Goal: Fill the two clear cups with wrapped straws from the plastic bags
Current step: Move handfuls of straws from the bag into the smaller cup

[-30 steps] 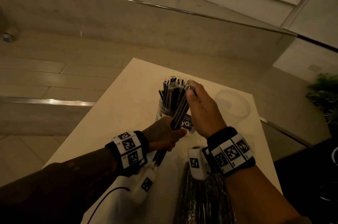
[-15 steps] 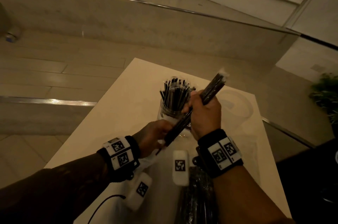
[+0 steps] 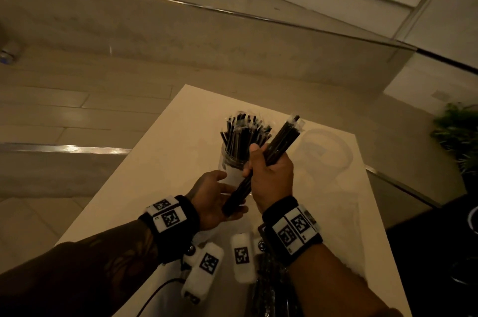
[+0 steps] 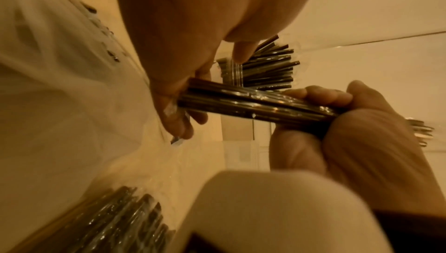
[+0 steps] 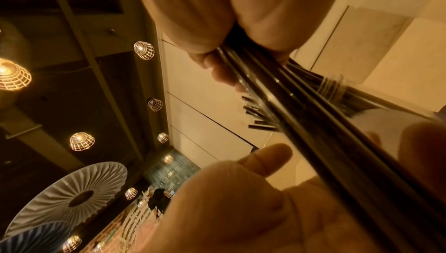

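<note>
My right hand (image 3: 274, 174) grips a bundle of black wrapped straws (image 3: 282, 140) around its middle. The bundle tilts up to the right above the table. Its lower end rests against the fingers of my left hand (image 3: 214, 195), which lies palm up and loosely spread; the left wrist view shows the bundle (image 4: 253, 104) butting against those fingers (image 4: 173, 115). Just behind the hands stands a clear cup (image 3: 234, 159) packed with upright straws. An empty clear cup (image 3: 326, 151) stands to its right.
A plastic bag of straws (image 3: 269, 293) lies on the white table (image 3: 168, 161) below my right wrist. The table's left edge drops to the floor. A plant (image 3: 457, 135) stands at the far right.
My left hand let go of the bundle's lower part and spread beneath its end. The right hand took the bundle round its middle and swung its top to the right.
</note>
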{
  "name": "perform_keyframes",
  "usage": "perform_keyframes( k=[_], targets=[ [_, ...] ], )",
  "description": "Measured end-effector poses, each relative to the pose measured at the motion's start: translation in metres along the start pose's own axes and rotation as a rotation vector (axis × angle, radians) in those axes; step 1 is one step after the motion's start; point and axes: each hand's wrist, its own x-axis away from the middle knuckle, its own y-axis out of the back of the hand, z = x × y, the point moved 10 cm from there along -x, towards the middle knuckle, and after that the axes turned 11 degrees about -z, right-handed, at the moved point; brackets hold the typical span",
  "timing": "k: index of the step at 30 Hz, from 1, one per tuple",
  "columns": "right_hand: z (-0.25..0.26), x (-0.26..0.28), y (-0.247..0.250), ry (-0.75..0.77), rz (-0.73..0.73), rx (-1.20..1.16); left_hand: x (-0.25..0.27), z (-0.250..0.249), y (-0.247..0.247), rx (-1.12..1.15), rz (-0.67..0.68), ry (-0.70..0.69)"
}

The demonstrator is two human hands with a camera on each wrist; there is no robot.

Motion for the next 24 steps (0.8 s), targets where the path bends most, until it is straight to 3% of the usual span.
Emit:
perform_keyframes(
  k=[2,3,4,6,7,8,9,12,17,24],
  targets=[
    [0.0,0.0,0.003,0.001,-0.012,0.006,0.001,-0.001,0.001,-0.117,-0.038,-0.051],
    [0.003,-0.001,0.006,0.003,-0.023,0.0,-0.001,-0.011,0.005,-0.227,-0.102,-0.168],
    [0.006,-0.004,0.01,0.009,-0.039,-0.006,0.001,-0.031,0.009,-0.394,-0.197,-0.372],
    [0.016,-0.015,0.021,0.023,-0.09,-0.01,0.029,-0.08,0.004,-0.863,-0.421,-0.982],
    [0.022,-0.021,0.026,0.034,-0.116,-0.015,0.047,-0.09,-0.011,-1.045,-0.445,-1.246],
    [0.029,-0.027,0.029,0.049,-0.137,-0.027,0.058,-0.092,-0.023,-1.175,-0.426,-1.397],
    [0.037,-0.033,0.031,0.065,-0.153,-0.042,0.058,-0.091,-0.029,-1.277,-0.406,-1.435],
    [0.058,-0.045,0.026,0.096,-0.184,-0.078,0.037,-0.096,-0.027,-1.417,-0.457,-1.328],
    [0.075,-0.065,0.004,0.1,-0.231,-0.122,0.033,-0.1,-0.04,-1.353,-0.397,-1.353],
    [0.007,-0.065,-0.026,0.014,-0.196,0.116,0.028,-0.105,-0.037,-1.275,-0.399,-1.323]
  ],
)
